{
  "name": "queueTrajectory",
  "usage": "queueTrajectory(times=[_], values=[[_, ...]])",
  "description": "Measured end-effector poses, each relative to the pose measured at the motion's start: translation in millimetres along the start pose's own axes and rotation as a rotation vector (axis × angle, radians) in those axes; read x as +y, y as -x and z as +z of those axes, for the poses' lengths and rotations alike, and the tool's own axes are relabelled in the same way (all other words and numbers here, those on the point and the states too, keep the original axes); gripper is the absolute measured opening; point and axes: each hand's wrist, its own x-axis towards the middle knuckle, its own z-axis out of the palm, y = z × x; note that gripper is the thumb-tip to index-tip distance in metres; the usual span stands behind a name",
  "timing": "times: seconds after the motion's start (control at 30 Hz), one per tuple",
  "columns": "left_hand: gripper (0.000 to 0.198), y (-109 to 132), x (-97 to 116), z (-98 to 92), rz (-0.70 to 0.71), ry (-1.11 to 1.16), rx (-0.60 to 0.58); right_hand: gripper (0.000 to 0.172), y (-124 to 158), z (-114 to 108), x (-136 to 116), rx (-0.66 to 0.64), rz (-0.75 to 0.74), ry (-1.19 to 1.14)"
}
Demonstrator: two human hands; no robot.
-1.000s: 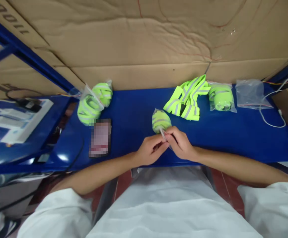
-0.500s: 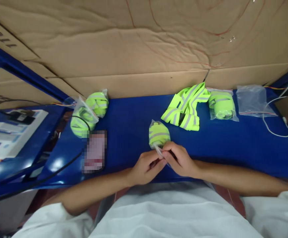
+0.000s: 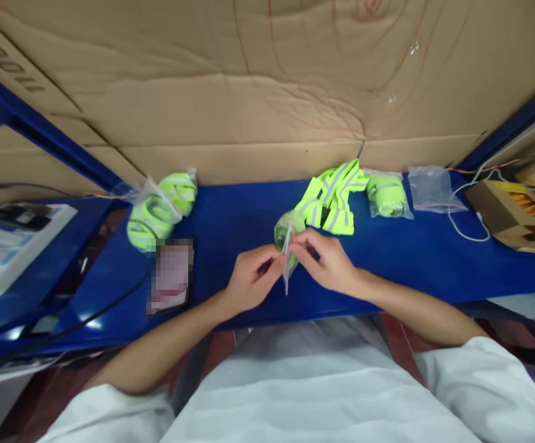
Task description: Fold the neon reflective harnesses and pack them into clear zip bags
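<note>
The surface (image 3: 230, 215) is blue and glossy, with light reflections at its near left. A cardboard sheet (image 3: 203, 111), creased and marked with red lines, stands along the far edge; a blue post (image 3: 50, 129) slants past it at left. Red floor (image 3: 219, 351) shows below the near edge.

At left: a white power strip (image 3: 27, 246), a phone (image 3: 173, 274) and, just beyond the phone, two bagged yellow-green bundles (image 3: 150, 221). At far right of centre: loose yellow-green straps (image 3: 332, 197), a bagged bundle (image 3: 386, 195), a flat clear bag (image 3: 433, 187), a white cable (image 3: 461, 231) and an open cardboard box (image 3: 521, 215).

The held bag (image 3: 287, 224) is near centre, just left of the loose straps. The left hand (image 3: 253, 277) and right hand (image 3: 325, 261) are slightly apart, each pinching its upright edge between thumb and finger.

The held bag's yellow-green contents are partly hidden by that edge and the right hand. The phone's screen is obscured by blocks. The power strip is cut off at left; lettering on the cardboard is only partly legible.
</note>
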Motion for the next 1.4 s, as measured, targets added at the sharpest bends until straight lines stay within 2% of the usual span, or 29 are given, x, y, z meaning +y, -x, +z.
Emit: queueTrajectory(times=[0.07,0.13,0.23,0.4,0.47,0.53,0.63,0.7,0.8,0.83,0.9,0.97,1.0,1.07,1.13,1.2,1.23,1.3,1.37,1.4], values=[[0.032,-0.6,0.4,0.8,0.042,-0.011,-0.058,0.024,-2.0,-5.4,-0.4,-0.119,0.055,-0.074],[0.028,-0.2,0.1,3.6,0.071,-0.004,-0.109,0.032,-3.7,-12.0,0.6,-0.206,0.034,-0.094],[0.03,-0.3,-1.2,8.2,0.083,0.048,-0.137,0.041,-6.2,-22.1,1.2,-0.253,-0.086,0.003],[0.038,0.0,-3.8,12.6,0.068,0.137,-0.129,0.036,-7.9,-28.1,0.3,-0.309,-0.21,0.144],[0.039,-0.7,-5.2,9.7,0.027,0.172,-0.089,0.035,-8.7,-30.4,4.1,-0.317,-0.19,0.152],[0.038,-3.3,-7.1,2.9,-0.036,0.244,0.004,0.036,-10.5,-36.6,11.4,-0.281,-0.153,0.165],[0.033,-8.7,-10.0,-9.0,-0.075,0.302,0.174,0.039,-14.6,-50.7,22.5,-0.135,-0.084,0.217],[0.03,-10.6,-11.2,-12.6,-0.022,0.256,0.214,0.039,-15.8,-56.5,24.8,-0.008,-0.043,0.259],[0.021,-10.0,-11.3,-10.0,0.197,0.079,0.166,0.027,-12.3,-51.2,18.5,0.096,0.059,0.154],[0.016,-9.6,-11.3,-8.3,0.287,0.003,0.139,0.022,-10.0,-46.4,15.0,0.088,0.104,0.068],[0.011,-9.2,-12.1,-4.8,0.421,-0.124,0.094,0.033,-5.4,-35.8,8.9,0.019,0.181,-0.082],[0.012,-9.3,-15.7,-1.2,0.437,-0.157,0.089,0.034,-2.8,-28.0,6.2,-0.03,0.221,-0.12],[0.012,-9.4,-19.1,0.9,0.409,-0.147,0.113,0.03,-2.8,-25.9,6.5,-0.008,0.233,-0.107],[0.013,-9.1,-28.9,6.4,0.329,-0.083,0.237,0.036,-5.2,-24.9,10.1,0.122,0.255,-0.118],[0.03,-8.5,-40.3,13.4,0.2,0.048,0.41,0.043,-9.6,-26.0,16.3,0.272,0.324,-0.278],[0.054,-8.2,-48.1,20.6,0.007,0.27,0.49,0.047,-14.4,-26.8,23.8,0.337,0.424,-0.52],[0.063,-8.4,-49.4,23.5,-0.105,0.41,0.462,0.048,-16.4,-26.9,27.9,0.342,0.471,-0.618],[0.072,-9.5,-46.6,26.7,-0.337,0.695,0.293,0.052,-19.5,-27.2,36.0,0.341,0.532,-0.717],[0.075,-12.2,-39.9,26.4,-0.507,0.887,0.138,0.057,-21.6,-29.6,43.3,0.365,0.558,-0.717],[0.076,-14.1,-36.6,25.1,-0.56,0.923,0.114,0.06,-22.5,-32.1,46.2,0.399,0.562,-0.692]])
